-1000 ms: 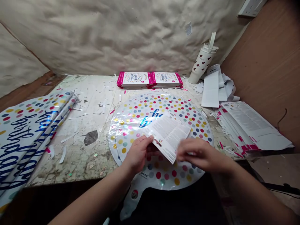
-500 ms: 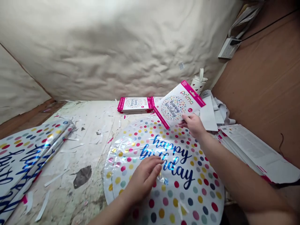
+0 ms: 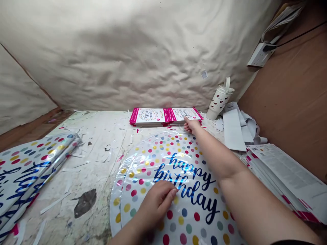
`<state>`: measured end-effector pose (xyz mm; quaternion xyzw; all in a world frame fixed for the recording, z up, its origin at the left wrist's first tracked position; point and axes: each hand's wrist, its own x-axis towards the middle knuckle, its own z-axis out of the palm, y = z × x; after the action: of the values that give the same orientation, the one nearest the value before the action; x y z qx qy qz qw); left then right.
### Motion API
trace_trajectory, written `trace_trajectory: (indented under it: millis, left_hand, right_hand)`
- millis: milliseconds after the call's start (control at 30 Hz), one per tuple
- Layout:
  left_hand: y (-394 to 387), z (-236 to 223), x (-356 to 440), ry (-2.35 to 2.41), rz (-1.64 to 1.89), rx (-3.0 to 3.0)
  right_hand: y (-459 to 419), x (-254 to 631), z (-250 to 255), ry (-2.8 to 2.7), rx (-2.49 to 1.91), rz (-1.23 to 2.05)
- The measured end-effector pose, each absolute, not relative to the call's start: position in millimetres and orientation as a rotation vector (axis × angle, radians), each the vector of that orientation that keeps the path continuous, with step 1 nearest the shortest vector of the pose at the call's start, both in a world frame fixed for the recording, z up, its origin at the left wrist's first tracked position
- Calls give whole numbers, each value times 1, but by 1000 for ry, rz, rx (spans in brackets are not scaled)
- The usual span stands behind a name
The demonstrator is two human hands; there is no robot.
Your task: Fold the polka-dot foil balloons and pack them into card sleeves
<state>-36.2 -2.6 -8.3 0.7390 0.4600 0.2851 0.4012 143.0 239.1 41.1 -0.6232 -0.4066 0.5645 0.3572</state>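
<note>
A round foil balloon (image 3: 176,177) with coloured dots and blue "happy birthday" lettering lies flat on the table in front of me. My left hand (image 3: 157,200) rests on its near left part with fingers curled down against the foil. My right hand (image 3: 191,125) reaches across the balloon to the far edge. Its fingers touch the right one of two stacks of pink-edged printed cards (image 3: 166,115) lying side by side at the back of the table. The fingers look bent over the stack's near edge; whether they pinch a card is unclear.
Folded dotted balloons (image 3: 28,166) lie at the left. A pile of flat white printed cards (image 3: 281,173) sits at the right, with loose white paper (image 3: 233,129) and a heart-patterned tumbler (image 3: 219,100) behind. Paper scraps litter the worn table (image 3: 97,143). A socket strip (image 3: 260,54) hangs on the brown wall.
The printed card that my right hand held up has gone down onto the right stack at the back. My left hand stays on the balloon.
</note>
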Motion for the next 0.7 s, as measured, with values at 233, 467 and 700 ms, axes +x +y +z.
trace_trajectory:
  millis: [233,467,700]
  left_hand:
    - [-4,-8,-34,1159,646,1993]
    - [-15,-10,-23,1176,608,2217]
    - [-14,-6,-26,1168,646,2167]
  right_hand:
    - [26,226,42,-2125,-1229,1514]
    - [48,274,19,-1332,-1585,1238]
    - [235,249,26,-815,-1558,1202]
